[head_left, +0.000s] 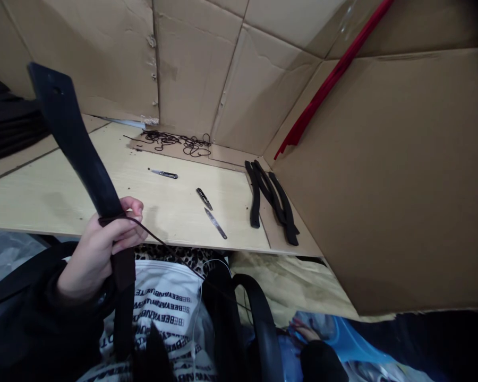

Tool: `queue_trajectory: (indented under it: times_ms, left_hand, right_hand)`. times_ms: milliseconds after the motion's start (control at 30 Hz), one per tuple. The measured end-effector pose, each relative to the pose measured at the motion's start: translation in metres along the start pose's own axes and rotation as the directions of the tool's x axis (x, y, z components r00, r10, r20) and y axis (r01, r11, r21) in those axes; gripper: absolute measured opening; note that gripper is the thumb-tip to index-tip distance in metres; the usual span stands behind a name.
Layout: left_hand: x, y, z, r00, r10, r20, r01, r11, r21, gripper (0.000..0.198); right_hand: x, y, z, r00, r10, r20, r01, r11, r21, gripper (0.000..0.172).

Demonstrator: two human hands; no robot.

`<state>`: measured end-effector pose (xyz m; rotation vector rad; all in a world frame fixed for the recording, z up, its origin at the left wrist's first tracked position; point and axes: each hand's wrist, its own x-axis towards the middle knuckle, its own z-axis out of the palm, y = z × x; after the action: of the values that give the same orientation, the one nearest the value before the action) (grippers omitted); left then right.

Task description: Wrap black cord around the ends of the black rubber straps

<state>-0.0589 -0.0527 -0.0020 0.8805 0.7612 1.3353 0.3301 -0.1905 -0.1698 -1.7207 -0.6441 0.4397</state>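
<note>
My left hand (pixel 115 233) is closed around a long black curved strip-shaped piece (pixel 82 143) with a small hole near its upper end. Its top leans up to the left, above the table. Dark brown wrapping (pixel 124 268) covers a part of the piece by the hand. A thin dark brown cord (pixel 155 236) leaves my fingers and slants down to the right across my lap. Low on the right, below the table edge, my right hand (pixel 306 331) is by blue plastic (pixel 330 331); its fingers are blurred and partly hidden.
On the table (pixel 115 159) lie thread snips (pixel 164 173), a second pair of snips (pixel 204 198) and a thin metal blade (pixel 215 223). Several black curved pieces (pixel 276 199) rest at right. Tangled cord (pixel 179 140) lies along the cardboard wall (pixel 199 69). A red strip (pixel 334 79) hangs at right.
</note>
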Motion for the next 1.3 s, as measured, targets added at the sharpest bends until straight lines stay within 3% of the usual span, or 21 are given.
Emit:
queue_trajectory:
  times_ms: [133, 233, 300, 333, 367, 467, 533, 633, 700, 767, 867, 933, 1067, 1167, 1300]
  left_hand:
    - [0.000, -0.005, 0.010, 0.999, 0.001, 0.036, -0.003, 0.999, 0.052, 0.006]
    - [0.002, -0.010, 0.018, 0.998, -0.011, 0.067, 0.006, 0.997, 0.081, 0.009]
    - [0.002, -0.013, 0.024, 0.994, -0.030, 0.109, 0.019, 0.995, 0.099, 0.010]
    - [0.003, -0.015, 0.026, 0.990, -0.043, 0.133, 0.029, 0.994, 0.107, 0.010]
    - [0.003, -0.017, 0.029, 0.986, -0.057, 0.160, 0.038, 0.992, 0.118, 0.010]
    - [0.002, -0.020, 0.034, 0.973, -0.080, 0.219, 0.041, 0.983, 0.177, 0.011]
    - [0.000, -0.021, 0.036, 0.969, -0.065, 0.237, 0.011, 0.975, 0.223, 0.012]
    - [-0.001, -0.021, 0.034, 0.969, -0.021, 0.247, -0.040, 0.970, 0.240, 0.011]
    - [-0.002, -0.022, 0.031, 0.963, -0.014, 0.271, -0.036, 0.983, 0.181, 0.021]
    - [-0.003, -0.025, 0.026, 0.950, -0.019, 0.312, -0.005, 0.997, 0.076, 0.031]
    - [-0.003, -0.028, 0.021, 0.948, -0.005, 0.318, 0.020, 0.999, -0.046, 0.024]
    - [-0.003, -0.029, 0.020, 0.958, 0.009, 0.286, 0.003, 0.999, -0.044, 0.018]
    - [-0.003, -0.029, 0.022, 0.981, -0.071, 0.182, 0.065, 0.997, 0.040, 0.021]
    - [-0.004, -0.027, 0.027, 0.986, -0.145, 0.079, 0.145, 0.989, 0.003, 0.021]
    - [-0.006, -0.025, 0.034, 0.987, -0.149, 0.067, 0.154, 0.985, -0.083, 0.015]
  right_hand:
    - [0.017, 0.000, -0.006, 0.972, 0.001, 0.236, 0.027, 0.993, -0.115, 0.011]
    - [0.025, -0.021, -0.002, 0.913, -0.013, 0.407, 0.083, 0.984, -0.155, 0.012]
    - [0.020, -0.051, 0.013, 0.839, -0.042, 0.542, 0.145, 0.978, -0.150, 0.020]
    - [0.012, -0.069, 0.024, 0.730, -0.079, 0.679, 0.235, 0.962, -0.140, 0.025]
    - [0.002, -0.088, 0.038, 0.679, -0.155, 0.718, 0.317, 0.944, -0.096, 0.026]
    - [-0.041, -0.145, 0.088, 0.604, -0.392, 0.694, 0.355, 0.912, 0.205, 0.038]
    - [-0.069, -0.174, 0.120, 0.558, -0.431, 0.709, 0.278, 0.902, 0.330, 0.050]
    - [-0.091, -0.200, 0.154, 0.538, -0.441, 0.719, 0.227, 0.897, 0.380, 0.045]
    - [-0.092, -0.210, 0.167, 0.543, -0.481, 0.688, 0.288, 0.877, 0.385, 0.031]
    - [-0.088, -0.216, 0.174, 0.542, -0.565, 0.622, 0.422, 0.823, 0.380, 0.019]
    - [-0.080, -0.220, 0.175, 0.441, -0.707, 0.553, 0.606, 0.689, 0.398, 0.013]
    - [-0.078, -0.222, 0.175, 0.386, -0.748, 0.540, 0.647, 0.637, 0.419, 0.014]
    - [-0.073, -0.222, 0.178, 0.425, -0.738, 0.524, 0.647, 0.653, 0.394, 0.014]
    - [-0.070, -0.222, 0.181, 0.451, -0.720, 0.527, 0.616, 0.678, 0.401, 0.014]
    - [-0.068, -0.224, 0.181, 0.458, -0.673, 0.581, 0.526, 0.732, 0.433, 0.012]
